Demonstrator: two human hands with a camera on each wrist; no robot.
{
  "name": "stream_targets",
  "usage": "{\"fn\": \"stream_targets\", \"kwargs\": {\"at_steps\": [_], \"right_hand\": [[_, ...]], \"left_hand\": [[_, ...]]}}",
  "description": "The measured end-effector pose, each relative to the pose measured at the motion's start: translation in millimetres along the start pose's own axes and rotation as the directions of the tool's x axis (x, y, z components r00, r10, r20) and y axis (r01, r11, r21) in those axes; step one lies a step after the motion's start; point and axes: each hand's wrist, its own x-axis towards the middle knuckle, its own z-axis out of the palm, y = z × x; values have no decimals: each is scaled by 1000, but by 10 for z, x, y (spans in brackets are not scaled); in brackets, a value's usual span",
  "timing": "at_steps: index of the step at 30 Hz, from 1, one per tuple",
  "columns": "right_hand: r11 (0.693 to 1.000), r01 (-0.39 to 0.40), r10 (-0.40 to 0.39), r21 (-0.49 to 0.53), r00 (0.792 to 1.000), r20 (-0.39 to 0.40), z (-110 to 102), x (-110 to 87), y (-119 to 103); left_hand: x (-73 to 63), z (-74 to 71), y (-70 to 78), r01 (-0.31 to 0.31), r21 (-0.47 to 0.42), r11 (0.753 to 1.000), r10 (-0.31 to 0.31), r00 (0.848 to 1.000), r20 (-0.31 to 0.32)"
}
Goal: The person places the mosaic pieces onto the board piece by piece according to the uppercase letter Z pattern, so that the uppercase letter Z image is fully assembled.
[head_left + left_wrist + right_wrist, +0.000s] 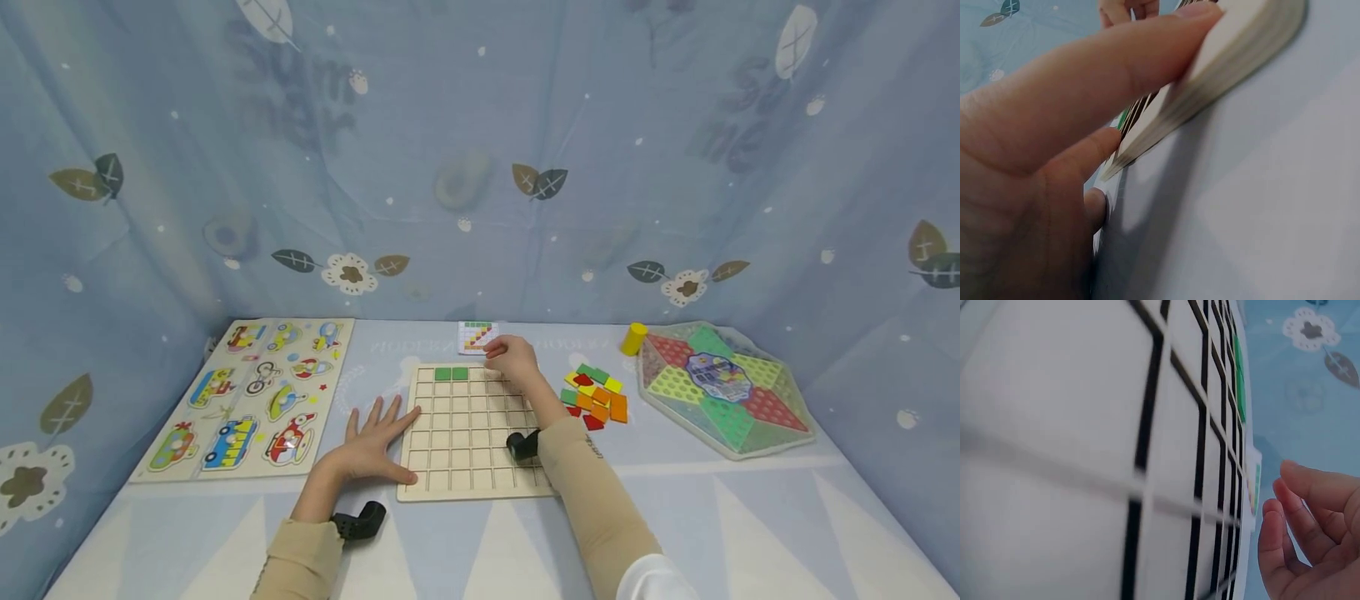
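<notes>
Beige wooden grid board lies flat at centre frame, between the hands. Two green square tiles sit side by side in its top row, left of middle.

Left hand: fingers spread, just left of the board. Thumb and index fingertip touch its left edge, thumb near the lower left corner; left wrist view shows the thumb resting on the rim.

Right hand: above the board's upper right part, fingers loosely bent, fingertips close to the thumb, nothing visible between them in the right wrist view. Fingertips near the lower right corner of a small white paper card printed with a coloured grid pattern, just beyond the board's top edge. Forearm crosses over the board's right side and hides part of it.

Loose pile of green, yellow, orange and red flat tiles: right of the board, just beside the right forearm.

Upper right: yellow cylinder, next to a hexagonal red, green and yellow game board in clear plastic. Left of frame: wooden vehicle-picture puzzle, well apart from the pile. All on the pale blue and white cloth-covered counter.
</notes>
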Motion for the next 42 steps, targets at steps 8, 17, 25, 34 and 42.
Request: {"fn": "stream_targets", "kwargs": {"at_steps": [8, 17, 25, 34, 42], "right_hand": [[999, -47, 47, -6, 996, -69, -392, -43, 218], [967, -151, 111, -204, 974, -197, -766, -112, 445], [869, -294, 221, -398, 951, -218, -988, -169, 544], [805, -343, 265, -484, 938, -224, -1026, -186, 523], [885, -265, 160, -383, 945, -284, -982, -148, 533]], "left_hand": [[-5, -12, -3, 0, -5, 1000, 0, 1000, 1], [-9, -12, -21, -7, -1, 1000, 7, 1000, 4], [12, 6, -34, -9, 19, 1000, 10, 1000, -5], [8, 2, -23, -9, 15, 1000, 9, 1000, -1], [4, 9, -14, 1, 8, 1000, -1, 1000, -2]]}}
